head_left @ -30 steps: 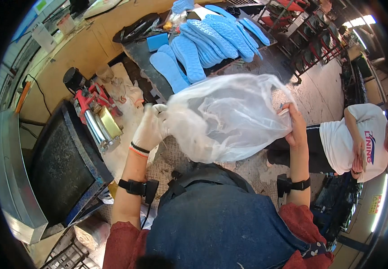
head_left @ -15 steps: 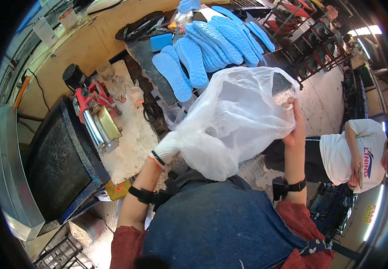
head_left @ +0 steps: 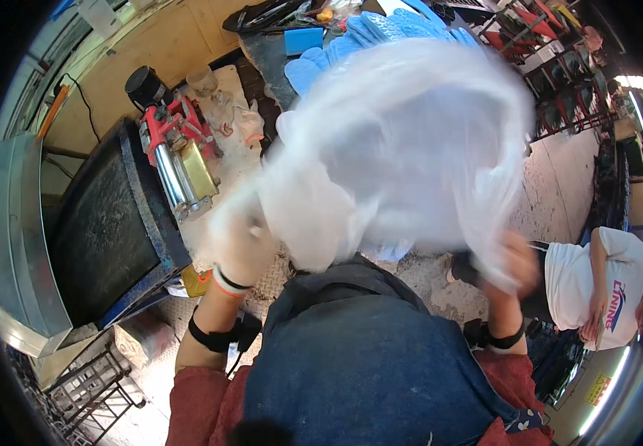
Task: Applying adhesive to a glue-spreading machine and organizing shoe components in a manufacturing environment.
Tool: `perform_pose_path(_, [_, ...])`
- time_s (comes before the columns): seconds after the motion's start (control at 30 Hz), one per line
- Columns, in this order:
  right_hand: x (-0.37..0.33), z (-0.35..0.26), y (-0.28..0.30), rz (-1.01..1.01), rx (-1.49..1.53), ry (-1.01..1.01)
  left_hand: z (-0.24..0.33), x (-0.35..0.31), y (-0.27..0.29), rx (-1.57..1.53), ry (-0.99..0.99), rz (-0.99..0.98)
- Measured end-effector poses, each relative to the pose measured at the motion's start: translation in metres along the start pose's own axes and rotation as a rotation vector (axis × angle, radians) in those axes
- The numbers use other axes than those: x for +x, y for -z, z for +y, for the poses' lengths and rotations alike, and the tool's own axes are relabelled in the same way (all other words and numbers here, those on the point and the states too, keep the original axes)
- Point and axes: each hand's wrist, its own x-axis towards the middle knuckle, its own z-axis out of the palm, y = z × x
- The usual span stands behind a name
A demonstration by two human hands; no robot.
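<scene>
A thin, whitish see-through plastic bag is stretched wide between my two hands, smeared by motion. My left hand, in a white knit glove, grips one side of it. On the other side my bare right hand is closed on the bag's edge, its fingers blurred. Behind the bag, light-blue shoe soles lie piled on the dark worktop; the bag covers most of them.
At left, a red clamp-like machine with a metal cylinder rests on a pale board, beside a large black bin. A blue box sits near the soles. At right stand a person in a white shirt and dark racks.
Both hands have moved apart, and the bag has spread wider and now covers much of the sole pile. My view has shifted, so the worktop sits higher in it.
</scene>
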Motion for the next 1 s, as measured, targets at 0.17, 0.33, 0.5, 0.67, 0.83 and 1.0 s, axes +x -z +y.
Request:
perform_pose_path(0.17, [-0.134,0.097,-0.083,-1.030,0.031,-0.493,-0.148,-0.138,-0.006,0.263,0.472,-0.690])
perform_pose_path(0.33, [-0.082,0.083,-0.081,-0.740,0.814,-1.212,-0.129,-0.126,0.014,0.036,0.937,-0.295])
perform_pose_path(0.5, [-0.018,0.079,-0.083,-0.482,1.111,-1.047,-0.124,-0.125,0.043,-0.250,1.059,-0.310])
perform_pose_path(0.67, [0.013,0.054,-0.102,-0.556,1.359,-0.902,-0.127,-0.166,0.067,-0.117,0.796,-0.188])
perform_pose_path(0.83, [0.051,0.032,-0.131,-0.941,1.556,-0.922,-0.132,-0.262,0.077,0.429,1.073,-0.582])
perform_pose_path(1.0, [0.066,0.017,-0.193,-1.259,1.140,-0.680,-0.141,-0.444,0.138,0.757,0.930,-0.616])
